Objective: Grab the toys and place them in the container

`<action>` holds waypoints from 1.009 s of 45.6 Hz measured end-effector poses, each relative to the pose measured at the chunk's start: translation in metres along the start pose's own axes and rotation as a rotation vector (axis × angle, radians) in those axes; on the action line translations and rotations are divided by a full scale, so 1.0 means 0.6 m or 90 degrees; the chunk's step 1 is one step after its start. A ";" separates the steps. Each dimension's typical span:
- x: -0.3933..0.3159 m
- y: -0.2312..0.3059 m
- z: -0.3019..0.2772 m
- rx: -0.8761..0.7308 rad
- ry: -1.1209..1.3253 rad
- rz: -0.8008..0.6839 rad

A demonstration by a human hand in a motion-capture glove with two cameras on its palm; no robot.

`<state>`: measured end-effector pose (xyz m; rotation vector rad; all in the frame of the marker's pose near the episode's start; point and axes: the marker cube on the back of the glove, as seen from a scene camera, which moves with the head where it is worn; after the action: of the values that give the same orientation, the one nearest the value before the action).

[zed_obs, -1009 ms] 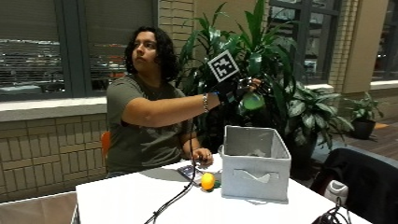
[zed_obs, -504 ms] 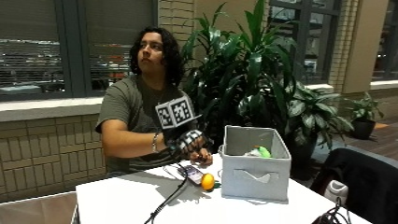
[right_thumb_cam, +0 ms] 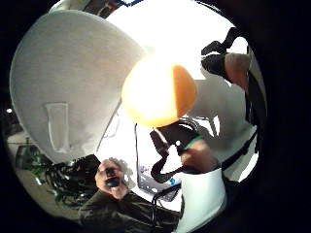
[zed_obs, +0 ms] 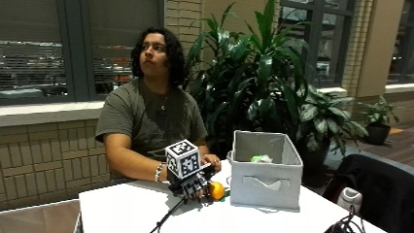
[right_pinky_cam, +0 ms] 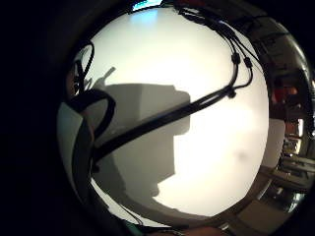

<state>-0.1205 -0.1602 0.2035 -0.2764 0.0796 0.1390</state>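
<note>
Grey fabric container point(zed_obs: 266, 179) stands on the white table point(zed_obs: 123, 211), with a green toy point(zed_obs: 262, 158) inside. I see my gloved right hand point(zed_obs: 193, 183) low on the table, touching the orange ball point(zed_obs: 216, 191) just beside the container; whether its fingers curl round it, I cannot tell.

Orange toy point(right_thumb_cam: 158, 92) beside grey container point(right_thumb_cam: 68, 82)

A brick wall point(zed_obs: 45, 145) with dark windows point(zed_obs: 39, 48), leafy plants point(zed_obs: 259, 82) and a white table point(zed_obs: 129, 213).
</note>
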 end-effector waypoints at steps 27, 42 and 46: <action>-0.055 -0.008 -0.017 0.012 -0.044 -0.032; -0.046 0.015 -0.091 0.080 -0.064 -0.025; -0.052 0.028 -0.167 0.134 -0.113 -0.037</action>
<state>-0.1597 -0.1757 0.1061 -0.0555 -0.0891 0.0958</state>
